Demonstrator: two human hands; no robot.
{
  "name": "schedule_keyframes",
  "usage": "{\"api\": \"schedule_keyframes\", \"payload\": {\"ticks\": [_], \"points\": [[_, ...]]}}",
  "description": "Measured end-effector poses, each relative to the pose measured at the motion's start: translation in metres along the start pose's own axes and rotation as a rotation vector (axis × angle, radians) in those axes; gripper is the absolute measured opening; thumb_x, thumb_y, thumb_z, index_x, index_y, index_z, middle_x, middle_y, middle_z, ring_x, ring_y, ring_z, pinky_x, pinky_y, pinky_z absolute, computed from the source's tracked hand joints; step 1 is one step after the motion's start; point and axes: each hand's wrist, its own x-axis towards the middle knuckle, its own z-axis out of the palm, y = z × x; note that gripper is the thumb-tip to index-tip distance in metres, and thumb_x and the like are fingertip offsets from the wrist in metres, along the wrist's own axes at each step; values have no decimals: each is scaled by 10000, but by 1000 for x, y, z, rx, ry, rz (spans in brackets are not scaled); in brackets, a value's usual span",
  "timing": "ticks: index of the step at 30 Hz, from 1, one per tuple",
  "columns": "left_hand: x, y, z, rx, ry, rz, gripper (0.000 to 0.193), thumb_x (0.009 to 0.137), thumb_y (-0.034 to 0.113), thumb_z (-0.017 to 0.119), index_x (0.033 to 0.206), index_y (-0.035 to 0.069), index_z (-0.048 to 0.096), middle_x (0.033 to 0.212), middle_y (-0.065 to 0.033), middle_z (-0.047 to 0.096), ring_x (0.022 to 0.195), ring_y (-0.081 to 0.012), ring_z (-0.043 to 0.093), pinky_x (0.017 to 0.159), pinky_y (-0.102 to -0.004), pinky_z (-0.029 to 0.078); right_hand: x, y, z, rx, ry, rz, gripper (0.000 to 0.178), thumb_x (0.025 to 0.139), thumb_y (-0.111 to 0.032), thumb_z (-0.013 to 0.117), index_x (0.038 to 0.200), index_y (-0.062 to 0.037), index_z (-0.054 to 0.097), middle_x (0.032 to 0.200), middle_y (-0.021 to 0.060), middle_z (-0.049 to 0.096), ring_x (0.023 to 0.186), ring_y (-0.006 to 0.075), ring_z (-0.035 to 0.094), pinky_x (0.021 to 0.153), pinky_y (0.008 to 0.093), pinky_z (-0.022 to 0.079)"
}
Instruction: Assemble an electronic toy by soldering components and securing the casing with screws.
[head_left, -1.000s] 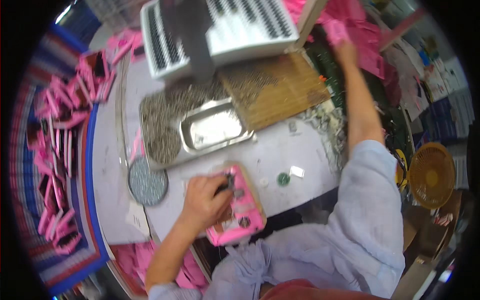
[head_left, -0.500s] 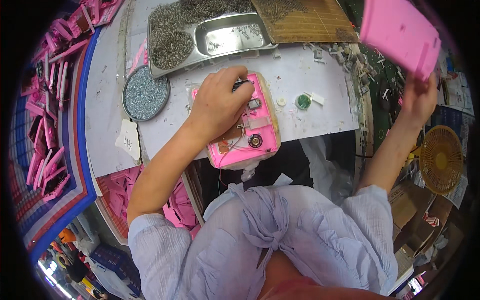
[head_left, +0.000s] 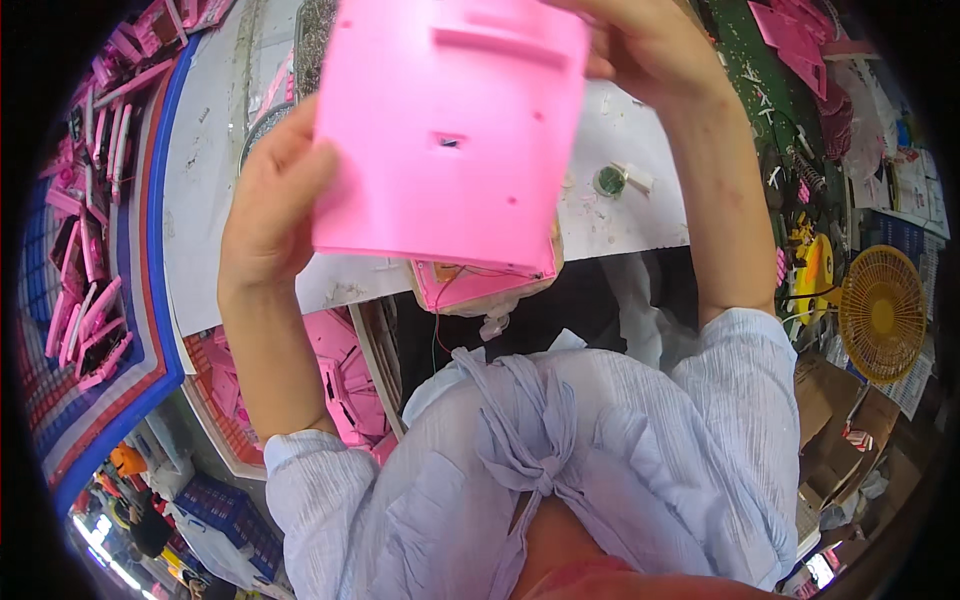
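Observation:
A flat pink plastic panel (head_left: 440, 150) with a small square hole and a raised bar is held up over the worktable. My left hand (head_left: 275, 195) grips its left edge, thumb on the face. At its upper right side, my right hand (head_left: 640, 45) is closed on the same panel, some fingers hidden behind it. Below the panel lies the pink housing (head_left: 480, 287) in its padded holder, with thin wires showing at the near end. The panel hides most of that housing.
A round green-filled container (head_left: 609, 180) sits on the white tabletop (head_left: 630, 225). Pink parts fill a crate (head_left: 340, 370) below left, and more lie on the striped cloth at far left. A yellow fan (head_left: 883, 313) stands at right; more pink panels (head_left: 790, 45) lie far right.
My right hand has brought the pink panel from the upper right to above the housing. My left hand has left the housing and taken hold of the panel's left edge.

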Motion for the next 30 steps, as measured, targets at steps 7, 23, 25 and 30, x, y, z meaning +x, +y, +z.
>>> {"api": "schedule_keyframes", "payload": {"ticks": [7,23,25,30], "points": [[-21,-5,4,23,245,118,425,973,141,692,1329,-53,566,1185,-164,708,1026,-186,713,912,-317,577,-60,49,76,-320,172,-110,612,1009,-93,603,1556,17,349,846,75,670,578,93,541,539,234,425],[-58,-80,45,882,228,28,827,854,277,805,1518,-3,398,697,-68,617,580,-179,606,562,-319,481,-140,138,68,-921,270,-104,586,936,-133,697,1481,-62,494,592,83,522,509,217,538,530,330,418],[-65,-81,45,937,241,-16,822,852,273,810,1509,-10,406,658,-48,570,555,-166,574,544,-319,462,-136,136,62,-969,172,-139,567,938,-92,673,1480,-57,511,578,73,521,504,181,513,542,302,419],[-80,-87,54,961,313,-64,769,884,253,784,1510,-22,432,613,-43,515,530,-158,540,518,-324,443,-133,127,61,-1108,122,-72,564,940,-181,713,1481,-159,555,621,123,606,543,257,627,561,358,492]]}}
